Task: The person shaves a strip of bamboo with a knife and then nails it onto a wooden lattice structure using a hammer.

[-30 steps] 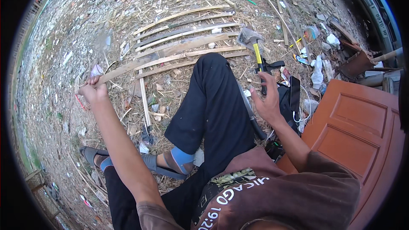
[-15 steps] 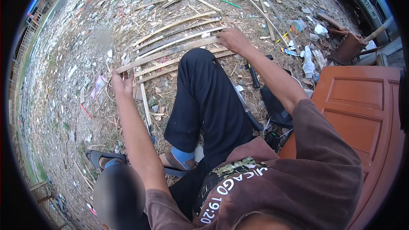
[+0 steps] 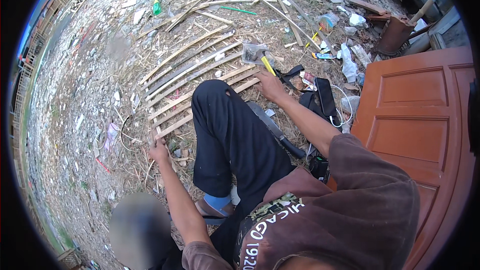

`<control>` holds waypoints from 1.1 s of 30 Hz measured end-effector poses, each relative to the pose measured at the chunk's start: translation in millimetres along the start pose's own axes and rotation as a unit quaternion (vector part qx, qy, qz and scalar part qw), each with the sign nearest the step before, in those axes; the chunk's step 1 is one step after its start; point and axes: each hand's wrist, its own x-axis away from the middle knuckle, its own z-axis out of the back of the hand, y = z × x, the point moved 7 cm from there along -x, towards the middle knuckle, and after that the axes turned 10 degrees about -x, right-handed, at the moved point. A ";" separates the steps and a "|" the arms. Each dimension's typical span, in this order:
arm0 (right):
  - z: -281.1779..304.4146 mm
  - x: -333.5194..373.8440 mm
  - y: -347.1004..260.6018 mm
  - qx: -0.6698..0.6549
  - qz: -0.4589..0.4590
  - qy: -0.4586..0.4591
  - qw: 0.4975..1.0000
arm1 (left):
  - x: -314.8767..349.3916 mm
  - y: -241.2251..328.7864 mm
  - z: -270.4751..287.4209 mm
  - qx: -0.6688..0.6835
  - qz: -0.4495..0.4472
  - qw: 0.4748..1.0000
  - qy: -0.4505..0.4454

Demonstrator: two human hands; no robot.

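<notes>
Several thin wooden slats point(image 3: 200, 72) lie side by side on the ground in front of me, slightly fanned out. My left hand point(image 3: 159, 152) is low, with bent fingers at the left end of the nearest slat point(image 3: 175, 126). My right hand point(image 3: 271, 87) is closed at the right ends of the nearest slats, just beyond my raised knee, which hides their middle. Beside my right hand lies a hammer with a yellow and black handle point(image 3: 268, 63); its head rests on clear plastic, and my hand covers part of the handle.
A machete point(image 3: 272, 127) with a black handle lies right of my knee. Black straps and a pouch point(image 3: 326, 97) with a white cable are by my right forearm. An orange-brown panelled door point(image 3: 410, 137) stands at the right. Loose sticks point(image 3: 290, 17) and litter lie farther off.
The slat that both hands held up across my knee is now down among the others. Both hands have come lower and nearer, to the ends of the nearest slats. The view has shifted.
</notes>
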 end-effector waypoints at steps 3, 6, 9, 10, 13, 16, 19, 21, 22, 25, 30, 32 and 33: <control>11.8 32.1 27.6 -0.031 -0.081 0.046 0.995 | 11.0 12.5 -8.5 -0.061 0.003 0.998 0.011; 7.7 44.0 48.9 -0.062 -0.159 0.059 0.984 | 23.1 21.0 -13.4 -0.062 -0.015 0.998 0.013; 0.5 43.1 56.0 -0.073 -0.207 0.065 0.973 | 24.9 22.5 -11.1 -0.041 -0.033 0.998 0.018; -3.1 39.2 55.9 -0.077 -0.206 0.068 0.973 | 22.5 22.3 -11.0 -0.041 -0.044 0.998 0.017; -16.3 28.8 58.5 -0.085 -0.215 0.072 0.970 | 22.5 21.2 -5.8 -0.024 -0.052 0.998 0.016; -15.6 29.1 64.1 -0.077 -0.243 0.098 0.962 | 43.4 35.1 -12.0 -0.060 -0.027 0.997 0.040; -14.0 21.6 63.0 -0.041 -0.249 0.113 0.961 | 36.0 39.1 -4.2 -0.043 -0.062 0.997 0.031; -18.5 23.6 73.9 0.027 -0.274 0.058 0.960 | 47.1 45.9 -14.4 -0.014 -0.041 0.999 0.010; -23.5 20.7 71.3 0.024 -0.284 0.044 0.958 | 46.6 41.7 -9.2 -0.034 -0.032 0.999 0.021; -28.6 18.6 73.8 -0.029 -0.296 0.064 0.953 | 48.1 38.5 -4.0 -0.048 -0.057 0.996 0.047; -38.6 21.1 77.3 -0.058 -0.267 0.083 0.958 | 43.5 23.4 4.7 -0.016 -0.043 0.997 0.060; -37.1 20.7 78.6 -0.050 -0.268 0.082 0.959 | 45.5 25.7 2.4 -0.014 -0.040 0.998 0.049; -35.5 23.0 87.7 -0.060 -0.268 0.094 0.957 | 47.9 32.2 -4.7 -0.011 -0.041 0.998 0.038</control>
